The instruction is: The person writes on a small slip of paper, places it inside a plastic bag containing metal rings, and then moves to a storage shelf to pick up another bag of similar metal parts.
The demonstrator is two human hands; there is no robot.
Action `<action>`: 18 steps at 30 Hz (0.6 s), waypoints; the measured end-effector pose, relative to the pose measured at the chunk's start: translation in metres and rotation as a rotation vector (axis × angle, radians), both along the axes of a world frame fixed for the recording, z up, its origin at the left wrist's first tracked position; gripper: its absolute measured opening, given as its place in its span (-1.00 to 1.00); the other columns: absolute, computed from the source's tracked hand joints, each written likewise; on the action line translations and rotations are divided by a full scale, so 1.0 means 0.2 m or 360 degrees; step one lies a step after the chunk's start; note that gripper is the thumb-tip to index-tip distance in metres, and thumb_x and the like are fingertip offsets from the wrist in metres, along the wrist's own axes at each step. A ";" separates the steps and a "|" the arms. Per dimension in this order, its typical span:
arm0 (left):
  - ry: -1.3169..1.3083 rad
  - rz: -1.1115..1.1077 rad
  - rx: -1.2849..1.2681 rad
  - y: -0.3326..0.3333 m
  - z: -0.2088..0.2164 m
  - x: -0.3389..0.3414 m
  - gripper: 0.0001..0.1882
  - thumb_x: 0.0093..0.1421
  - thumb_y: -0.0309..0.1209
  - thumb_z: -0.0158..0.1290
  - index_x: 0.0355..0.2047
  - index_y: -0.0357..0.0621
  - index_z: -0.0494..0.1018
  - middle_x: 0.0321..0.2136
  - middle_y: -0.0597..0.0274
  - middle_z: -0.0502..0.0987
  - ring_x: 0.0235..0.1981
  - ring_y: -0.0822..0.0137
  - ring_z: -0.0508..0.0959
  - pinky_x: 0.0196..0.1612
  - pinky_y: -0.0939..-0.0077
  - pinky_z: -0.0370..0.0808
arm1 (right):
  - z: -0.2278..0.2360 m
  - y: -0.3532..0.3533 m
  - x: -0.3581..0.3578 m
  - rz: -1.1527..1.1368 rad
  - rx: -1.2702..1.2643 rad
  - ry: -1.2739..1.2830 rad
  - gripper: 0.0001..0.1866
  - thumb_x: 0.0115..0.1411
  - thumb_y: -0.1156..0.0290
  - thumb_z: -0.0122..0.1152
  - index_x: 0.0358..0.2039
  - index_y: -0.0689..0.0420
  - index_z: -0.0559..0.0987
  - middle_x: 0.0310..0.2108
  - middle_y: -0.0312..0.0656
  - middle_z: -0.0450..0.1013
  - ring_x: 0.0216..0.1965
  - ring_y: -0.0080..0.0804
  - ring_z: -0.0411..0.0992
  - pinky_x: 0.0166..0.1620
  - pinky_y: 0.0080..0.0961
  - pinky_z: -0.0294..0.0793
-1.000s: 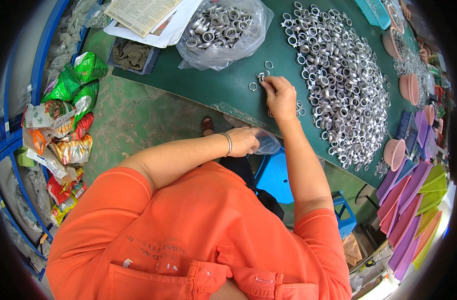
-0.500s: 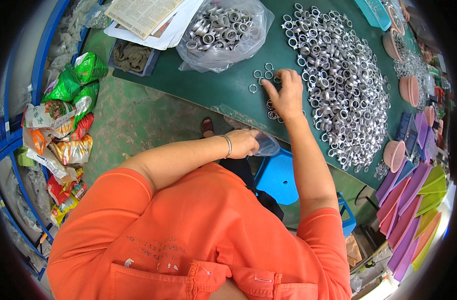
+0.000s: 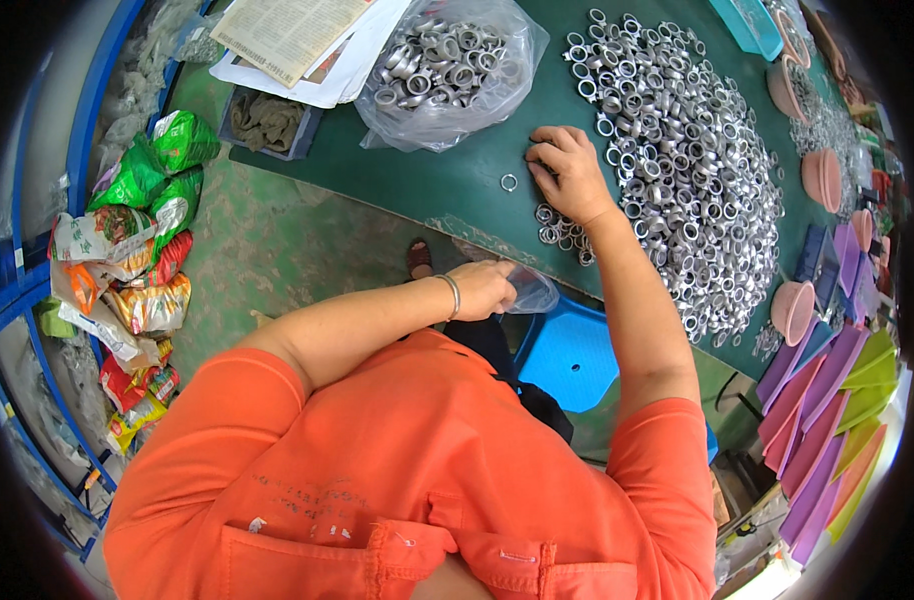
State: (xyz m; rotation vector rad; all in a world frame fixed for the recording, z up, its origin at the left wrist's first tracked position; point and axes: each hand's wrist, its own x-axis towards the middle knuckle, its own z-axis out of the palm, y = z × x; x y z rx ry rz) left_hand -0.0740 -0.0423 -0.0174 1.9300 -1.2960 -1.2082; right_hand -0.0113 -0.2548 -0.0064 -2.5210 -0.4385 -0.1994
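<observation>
My right hand (image 3: 569, 172) is on the green table, fingers curled inward over the spot where loose rings lay. Those rings are hidden under or within its fingers. A single metal ring (image 3: 509, 182) lies to the left of this hand, and a small cluster of metal rings (image 3: 552, 228) sits just below it. On the right spreads a large heap of silvery metal rings (image 3: 692, 180). At the table's near edge, my left hand (image 3: 485, 288) is closed on a clear plastic bag (image 3: 533, 290); its fingertips are partly hidden.
A clear bag of larger metal rings (image 3: 447, 75) stands at the back, beside papers (image 3: 292, 40) and a box with a cloth (image 3: 267, 120). Pink bowls (image 3: 820, 180) and colourful bins (image 3: 812, 400) line the right. A blue stool (image 3: 569, 355) stands below the table edge.
My right hand has shifted slightly and curled its fingers. Several loose rings beside it are no longer visible, leaving one to its left. The left hand has stayed at the plastic bag.
</observation>
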 end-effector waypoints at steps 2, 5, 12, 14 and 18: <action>0.0013 0.0032 -0.0009 0.01 0.00 0.00 -0.93 -0.03 -0.43 0.15 -0.50 -0.12 0.52 0.00 -0.13 0.31 -0.03 -0.08 0.39 0.02 0.22 0.34 | 0.02 -0.07 -0.01 0.0101 0.0061 0.0069 -0.79 -0.04 0.47 0.19 -0.31 0.07 0.54 -0.20 -0.22 0.41 -0.10 -0.15 0.32 -0.06 -0.29 0.31; 0.0017 0.0058 -0.0038 0.01 -0.01 0.00 -0.93 -0.04 -0.44 0.14 -0.50 -0.12 0.53 0.00 -0.12 0.31 -0.02 -0.07 0.38 0.02 0.22 0.34 | 0.09 -0.10 -0.18 0.0077 0.0023 0.0151 -0.50 -0.06 0.08 0.23 -0.11 0.04 0.50 -0.04 -0.09 0.36 0.01 -0.03 0.27 0.08 -0.18 0.22; -0.0024 -0.0117 -0.0123 0.08 0.13 0.04 -0.92 -0.05 -0.44 0.15 -0.49 -0.13 0.52 0.14 -0.25 0.16 0.08 -0.09 0.30 0.08 0.24 0.30 | 0.08 -0.03 -0.31 0.0031 -0.0384 0.0120 -0.44 -0.06 -0.07 0.22 -0.03 -0.14 0.50 0.17 -0.16 0.20 0.20 0.02 0.10 0.18 -0.10 0.14; 0.0136 -0.0215 -0.0014 0.11 0.31 0.11 -0.92 -0.05 -0.44 0.14 -0.49 -0.13 0.52 0.14 -0.29 0.15 0.08 -0.10 0.31 0.09 0.24 0.30 | 0.01 -0.04 -0.31 -0.0011 -0.0204 0.0023 -0.51 -0.07 0.10 0.29 -0.08 -0.06 0.51 0.09 -0.18 0.30 0.13 -0.03 0.20 0.12 -0.15 0.23; 0.0058 -0.0055 -0.0292 0.19 0.58 0.26 -0.90 -0.06 -0.44 0.17 -0.50 -0.14 0.50 -0.10 -0.07 0.40 -0.13 -0.01 0.44 -0.08 0.28 0.38 | -0.03 0.02 -0.27 -0.0251 -0.0147 -0.0077 -0.73 -0.04 0.30 0.25 -0.27 -0.02 0.50 -0.20 -0.31 0.39 -0.14 -0.20 0.34 -0.15 -0.24 0.35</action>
